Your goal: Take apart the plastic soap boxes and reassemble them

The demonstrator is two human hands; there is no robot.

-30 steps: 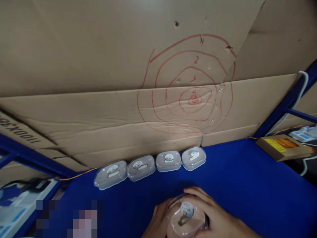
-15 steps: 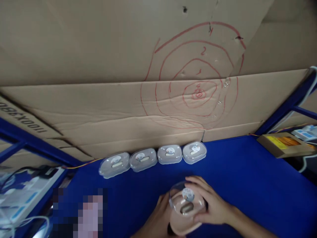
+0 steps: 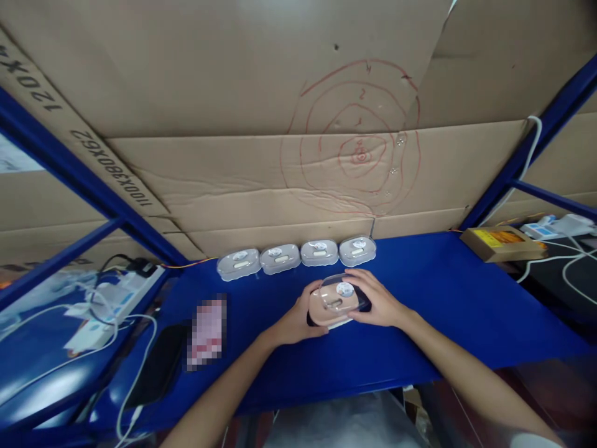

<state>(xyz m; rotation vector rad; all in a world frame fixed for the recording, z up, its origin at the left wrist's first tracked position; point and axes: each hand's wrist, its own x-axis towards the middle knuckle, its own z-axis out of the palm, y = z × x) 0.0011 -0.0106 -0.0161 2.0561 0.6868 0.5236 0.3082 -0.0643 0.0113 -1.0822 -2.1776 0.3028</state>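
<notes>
My left hand (image 3: 298,317) grips the left side of a beige oval case (image 3: 324,311), its fingers wrapped round a dark end. On the right, my right hand (image 3: 377,298) holds a clear lid (image 3: 338,289) with a round sticker. The lid overlaps the top of the case and sits shifted towards the right, tilted. A small slot-shaped piece shows through the clear plastic. Behind my hands, several similar cases with clear lids, such as the rightmost one (image 3: 358,252), stand in a row against the cardboard.
The blue table (image 3: 420,336) is backed by a cardboard wall (image 3: 261,168) with red rings. A brown box (image 3: 499,244) lies at the right. At the left are a power strip (image 3: 116,305), white cables, a dark flat object (image 3: 158,364) and a blurred pink item (image 3: 206,333).
The view has moved back, so both forearms and the table's front edge now show. My hands still hold the case and lid, which look less tilted than before.
</notes>
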